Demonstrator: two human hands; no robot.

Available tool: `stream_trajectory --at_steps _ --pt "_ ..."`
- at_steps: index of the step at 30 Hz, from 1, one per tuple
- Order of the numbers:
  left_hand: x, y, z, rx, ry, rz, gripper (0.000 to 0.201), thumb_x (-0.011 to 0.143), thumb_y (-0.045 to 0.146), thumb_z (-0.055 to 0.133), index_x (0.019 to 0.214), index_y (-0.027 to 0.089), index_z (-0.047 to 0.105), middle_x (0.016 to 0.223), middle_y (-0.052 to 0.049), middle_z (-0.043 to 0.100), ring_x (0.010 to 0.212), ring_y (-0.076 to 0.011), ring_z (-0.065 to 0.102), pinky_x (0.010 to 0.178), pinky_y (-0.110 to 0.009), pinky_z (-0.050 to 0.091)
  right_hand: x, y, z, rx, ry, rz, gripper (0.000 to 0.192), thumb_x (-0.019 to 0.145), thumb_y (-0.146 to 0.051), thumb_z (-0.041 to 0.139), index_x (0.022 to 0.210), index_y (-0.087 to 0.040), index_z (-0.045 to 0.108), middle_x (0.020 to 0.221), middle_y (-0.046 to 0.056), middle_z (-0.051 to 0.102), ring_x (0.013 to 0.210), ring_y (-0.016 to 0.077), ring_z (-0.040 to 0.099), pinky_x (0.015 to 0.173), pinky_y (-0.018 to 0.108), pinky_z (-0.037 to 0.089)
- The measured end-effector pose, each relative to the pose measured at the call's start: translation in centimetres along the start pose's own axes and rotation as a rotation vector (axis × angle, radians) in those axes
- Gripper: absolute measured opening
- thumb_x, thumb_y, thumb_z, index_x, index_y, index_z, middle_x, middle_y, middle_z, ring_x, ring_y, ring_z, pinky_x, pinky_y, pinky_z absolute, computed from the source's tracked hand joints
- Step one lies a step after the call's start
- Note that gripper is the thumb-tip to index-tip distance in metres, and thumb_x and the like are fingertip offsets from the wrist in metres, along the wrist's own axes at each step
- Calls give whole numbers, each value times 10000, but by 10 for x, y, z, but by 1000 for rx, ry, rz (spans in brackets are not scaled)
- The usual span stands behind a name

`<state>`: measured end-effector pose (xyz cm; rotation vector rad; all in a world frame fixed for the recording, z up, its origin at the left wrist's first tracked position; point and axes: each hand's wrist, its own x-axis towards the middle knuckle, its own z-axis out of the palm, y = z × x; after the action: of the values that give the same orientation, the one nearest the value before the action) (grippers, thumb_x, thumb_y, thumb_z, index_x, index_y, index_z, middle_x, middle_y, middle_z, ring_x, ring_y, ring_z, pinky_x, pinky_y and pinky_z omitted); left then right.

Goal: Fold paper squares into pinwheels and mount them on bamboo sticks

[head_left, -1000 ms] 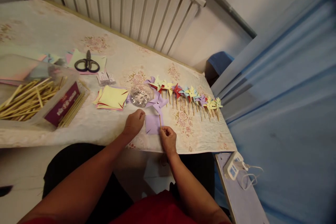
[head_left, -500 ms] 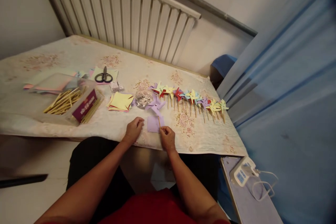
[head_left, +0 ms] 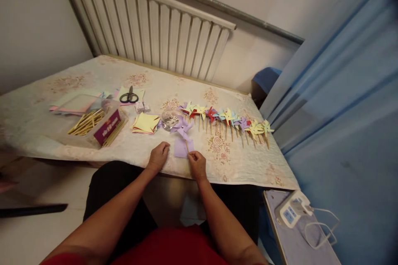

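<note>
Barely anything's shifted for us: right hand (head_left: 197,163) still pinching the purple pinwheel (head_left: 182,126) stick, left hand (head_left: 158,155) still curled loose, holding nothing, just left of the purple paper square (head_left: 181,149) underneath.

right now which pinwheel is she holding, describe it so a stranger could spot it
Start at the table before the radiator, and find the row of finished pinwheels along its right part. At that row's left end, nearer the person, the purple pinwheel lies by a clear dish, over a purple paper square. Only its stick is pinched by the right hand.
</note>
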<state>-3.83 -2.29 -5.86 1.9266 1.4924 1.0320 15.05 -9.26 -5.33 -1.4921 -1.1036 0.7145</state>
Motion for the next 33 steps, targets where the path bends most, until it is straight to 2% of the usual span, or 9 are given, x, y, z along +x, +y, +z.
stream_trajectory --at_steps 9,22,33 --pt "-8 -1 9 172 9 176 202 909 226 401 934 199 599 944 -98 670 913 -228 630 873 -354 484 1 1 -1 -2 -15 -19 159 727 -336 597 749 -196 668 691 4 643 651 165 578 637 276 459" --pt "-14 8 8 434 -35 273 210 955 201 382 895 197 583 883 -88 599 870 -218 582 797 -335 470 1 5 0 -24 -13 -35 139 747 -322 600 768 -203 670 709 8 654 646 163 585 643 280 476" --pt "-13 8 8 494 -59 275 214 957 186 379 910 194 588 921 -98 605 891 -221 568 809 -341 463 0 5 0 -19 -22 -52 129 751 -312 597 761 -201 663 713 8 653 669 164 594 652 276 471"
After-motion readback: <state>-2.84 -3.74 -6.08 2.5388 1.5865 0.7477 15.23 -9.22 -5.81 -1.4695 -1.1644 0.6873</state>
